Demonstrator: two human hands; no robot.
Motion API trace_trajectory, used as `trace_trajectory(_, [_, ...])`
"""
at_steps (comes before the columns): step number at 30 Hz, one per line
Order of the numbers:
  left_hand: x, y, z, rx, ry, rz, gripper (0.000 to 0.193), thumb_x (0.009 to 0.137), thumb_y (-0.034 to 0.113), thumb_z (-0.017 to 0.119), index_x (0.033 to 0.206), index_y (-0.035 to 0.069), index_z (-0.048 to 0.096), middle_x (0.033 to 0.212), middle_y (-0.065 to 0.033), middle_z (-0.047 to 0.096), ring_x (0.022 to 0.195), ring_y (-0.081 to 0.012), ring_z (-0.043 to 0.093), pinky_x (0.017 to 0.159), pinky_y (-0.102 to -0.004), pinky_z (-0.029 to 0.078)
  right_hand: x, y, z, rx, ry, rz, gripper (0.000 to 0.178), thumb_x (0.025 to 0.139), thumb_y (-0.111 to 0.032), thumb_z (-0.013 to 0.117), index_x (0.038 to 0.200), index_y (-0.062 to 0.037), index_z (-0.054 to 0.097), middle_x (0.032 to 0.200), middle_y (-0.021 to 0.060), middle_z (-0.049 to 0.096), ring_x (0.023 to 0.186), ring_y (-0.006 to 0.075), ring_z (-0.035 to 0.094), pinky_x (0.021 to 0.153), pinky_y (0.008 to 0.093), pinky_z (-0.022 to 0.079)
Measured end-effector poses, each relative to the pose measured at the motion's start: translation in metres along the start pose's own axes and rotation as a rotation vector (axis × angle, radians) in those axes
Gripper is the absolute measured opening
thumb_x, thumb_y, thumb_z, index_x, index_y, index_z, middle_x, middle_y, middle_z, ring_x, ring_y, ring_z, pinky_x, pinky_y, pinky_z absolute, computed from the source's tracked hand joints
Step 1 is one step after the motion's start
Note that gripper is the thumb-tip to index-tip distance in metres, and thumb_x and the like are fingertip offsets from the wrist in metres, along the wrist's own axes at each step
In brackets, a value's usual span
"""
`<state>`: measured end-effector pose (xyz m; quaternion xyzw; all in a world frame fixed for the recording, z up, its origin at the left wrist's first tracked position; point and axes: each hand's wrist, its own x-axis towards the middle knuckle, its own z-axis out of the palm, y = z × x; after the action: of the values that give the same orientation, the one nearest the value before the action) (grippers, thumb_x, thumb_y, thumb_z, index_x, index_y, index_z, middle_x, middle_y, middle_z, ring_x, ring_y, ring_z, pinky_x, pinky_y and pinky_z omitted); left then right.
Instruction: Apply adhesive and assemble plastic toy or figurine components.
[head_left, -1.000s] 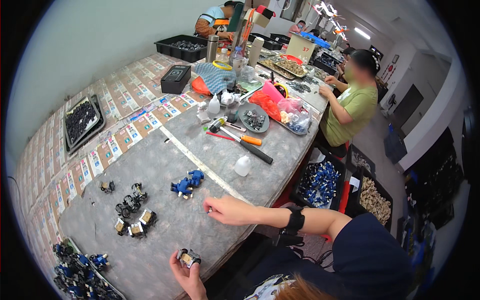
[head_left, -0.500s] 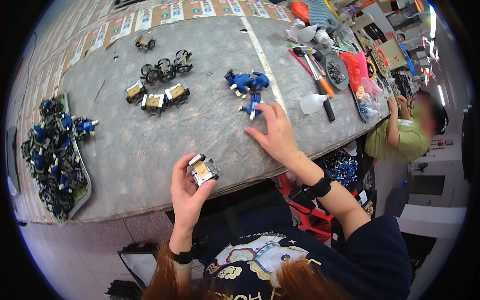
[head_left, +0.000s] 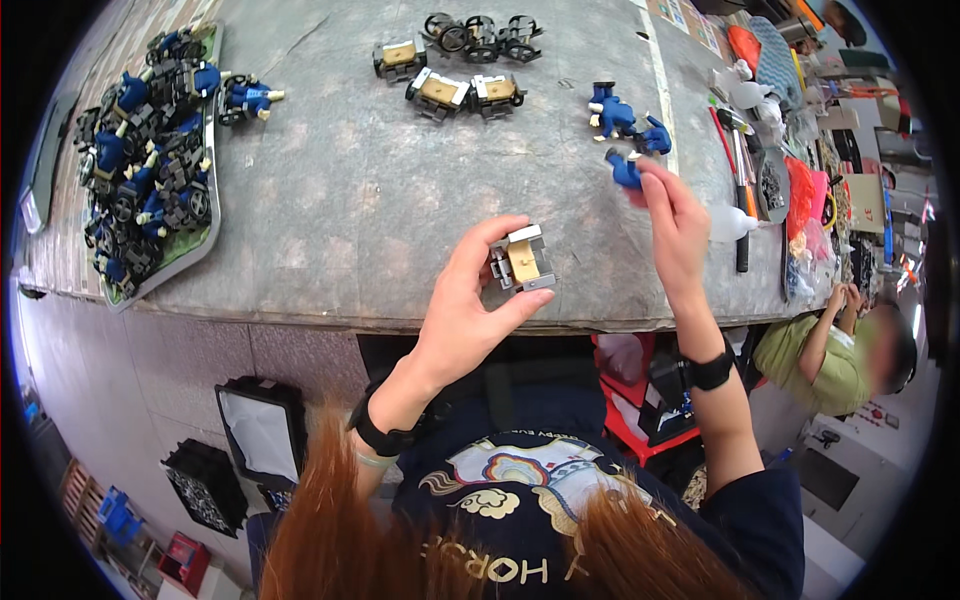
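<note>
Across a grey table (head_left: 330,200), a worker's hands stood well apart, one at a blue figure (head_left: 622,172), the other with a small tan-and-grey cart (head_left: 523,262). The figure was to the right of the cart and farther from the worker's body, just beside two more figures (head_left: 617,118). Its long axis seemed to slant from upper left to lower right, though blur softened the outline. The right hand (head_left: 680,235) was clearly the nearer: its forearm pointed almost straight away from the body, wrist bent little, thumb and forefinger extended to the figure's right side, seemingly touching it. Whether those fingers were closed on it could not be told. The left hand (head_left: 465,305) grasped the cart over the table's near edge, thumb on the near side, fingers curled around the far side, tan face turned up. Beyond it stood three more carts (head_left: 440,90).
</note>
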<state>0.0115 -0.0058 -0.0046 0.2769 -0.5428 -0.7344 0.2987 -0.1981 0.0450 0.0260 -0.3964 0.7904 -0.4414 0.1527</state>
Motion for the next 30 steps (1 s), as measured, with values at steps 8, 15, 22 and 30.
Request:
trace_trajectory(8, [0.004,0.004,0.006,0.100,0.008,0.032,0.051,0.065,0.015,0.068,0.110,0.009,0.047,0.108,-0.0072,0.048,0.086,-0.0180,0.050,0.076,-0.0286,0.040,-0.013,-0.007,-0.001,-0.142,-0.122,-0.028,0.014,0.077,-0.014,0.060,0.076,-0.0003,0.059,0.053,0.0070,0.049,0.044,0.0131,0.044,0.045,0.0235,0.035])
trace_trajectory(15, [0.004,0.010,0.003,0.194,-0.042,0.156,0.054,0.067,0.001,0.065,0.115,0.004,0.041,0.112,-0.0068,0.043,0.098,-0.0151,0.046,0.083,-0.0273,0.039,-0.013,-0.021,-0.013,0.268,-0.367,0.419,0.033,0.085,-0.030,0.049,0.069,-0.0019,0.055,0.053,0.0011,0.049,0.046,0.0062,0.042,0.043,0.0199,0.034])
trace_trajectory(22, [0.001,0.021,0.005,0.279,-0.041,0.227,0.054,0.063,0.012,0.070,0.110,0.003,0.045,0.106,-0.0101,0.047,0.097,-0.0193,0.047,0.083,-0.0310,0.037,-0.032,-0.044,-0.011,0.356,-0.605,0.428,0.036,0.088,-0.032,0.042,0.071,-0.0022,0.055,0.057,-0.0008,0.048,0.051,0.0052,0.043,0.046,0.0189,0.035])
trace_trajectory(30, [-0.001,0.026,0.004,0.380,-0.050,0.316,0.054,0.063,0.012,0.071,0.110,0.004,0.045,0.107,-0.0137,0.049,0.098,-0.0258,0.049,0.083,-0.0327,0.039,-0.036,-0.049,-0.007,0.330,-0.670,0.316,0.034,0.088,-0.030,0.043,0.070,-0.0026,0.053,0.058,-0.0019,0.046,0.053,0.0039,0.042,0.046,0.0185,0.034])
